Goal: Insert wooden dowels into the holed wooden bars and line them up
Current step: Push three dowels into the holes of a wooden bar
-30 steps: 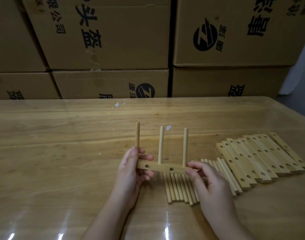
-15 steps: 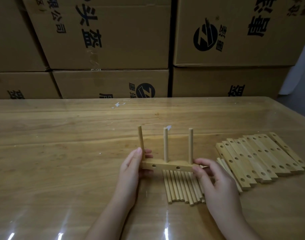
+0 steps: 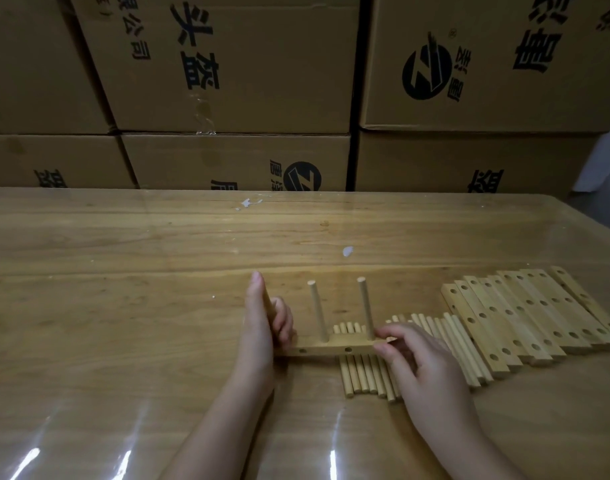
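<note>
A holed wooden bar (image 3: 331,348) lies across a row of loose dowels (image 3: 366,375) on the table. Two dowels stand upright in it, one (image 3: 316,311) near the middle and one (image 3: 366,308) to the right. My left hand (image 3: 262,334) grips a third dowel at the bar's left end, thumb up along it, so most of that dowel is hidden. My right hand (image 3: 418,362) pinches the bar's right end with its fingertips.
Several holed bars (image 3: 525,320) lie side by side at the right of the wooden table (image 3: 123,289). More loose dowels (image 3: 449,337) lie between them and my right hand. Stacked cardboard boxes (image 3: 227,64) stand behind the table's far edge.
The bar with its dowels has come down from the air onto the row of loose dowels. My left thumb has slid up over the left dowel.
</note>
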Available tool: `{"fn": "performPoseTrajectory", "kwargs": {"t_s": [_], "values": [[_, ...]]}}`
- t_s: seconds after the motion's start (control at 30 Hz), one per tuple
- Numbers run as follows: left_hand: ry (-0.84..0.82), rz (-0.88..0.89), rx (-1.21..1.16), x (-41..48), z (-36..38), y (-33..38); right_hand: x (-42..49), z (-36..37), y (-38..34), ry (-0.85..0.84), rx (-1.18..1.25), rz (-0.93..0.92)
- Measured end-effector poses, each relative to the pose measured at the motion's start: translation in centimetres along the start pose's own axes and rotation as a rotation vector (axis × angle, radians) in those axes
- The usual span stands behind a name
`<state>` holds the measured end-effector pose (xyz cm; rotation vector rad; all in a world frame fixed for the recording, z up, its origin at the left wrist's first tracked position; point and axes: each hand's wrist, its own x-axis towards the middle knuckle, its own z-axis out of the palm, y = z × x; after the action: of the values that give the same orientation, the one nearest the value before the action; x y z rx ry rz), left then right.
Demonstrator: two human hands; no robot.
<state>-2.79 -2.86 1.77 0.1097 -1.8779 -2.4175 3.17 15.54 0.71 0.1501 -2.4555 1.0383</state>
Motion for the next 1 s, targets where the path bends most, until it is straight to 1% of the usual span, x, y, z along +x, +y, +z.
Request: {"fn": "performPoseTrajectory", "kwargs": {"t_s": [0.1,0.2,0.3,0.4,0.5,0.6,0.67,0.77,0.87,1.0], "values": [[0.027,0.019,0.009,0.4,-0.2,-0.3,0.1,-0.1,0.0,-0.013,-0.112,-0.051],[-0.007,0.041,0.063,0.5,-0.1,-0.9,0.1,-0.3,0.3,-0.022,-0.151,-0.003],[-0.058,0.044,0.097,0.5,-0.1,-1.1,0.3,-0.3,0.5,-0.062,-0.139,0.029],[-0.047,0.098,0.129,0.4,-0.1,-1.4,0.4,-0.3,0.3,-0.084,-0.128,0.037],[-0.01,0.153,0.119,0.5,-0.3,-1.5,0.2,-0.3,0.0,-0.045,-0.074,-0.005],[-0.036,0.158,0.082,0.6,-0.2,-1.1,0.1,-0.3,0.0,0.009,0.008,-0.022],[-0.069,0.143,0.07,0.7,-0.1,-1.0,0.2,-0.5,0.2,0.056,0.108,0.007],[-0.14,0.041,0.017,0.3,0.2,-0.8,0.4,-0.8,0.5,0.131,0.251,0.062],[-0.188,-0.058,-0.065,-0.2,0.5,-0.4,0.5,-0.9,0.5,0.147,0.297,0.074],[-0.191,-0.064,-0.073,0.0,0.4,-0.5,0.4,-0.7,0.7,0.124,0.315,0.079]]}}
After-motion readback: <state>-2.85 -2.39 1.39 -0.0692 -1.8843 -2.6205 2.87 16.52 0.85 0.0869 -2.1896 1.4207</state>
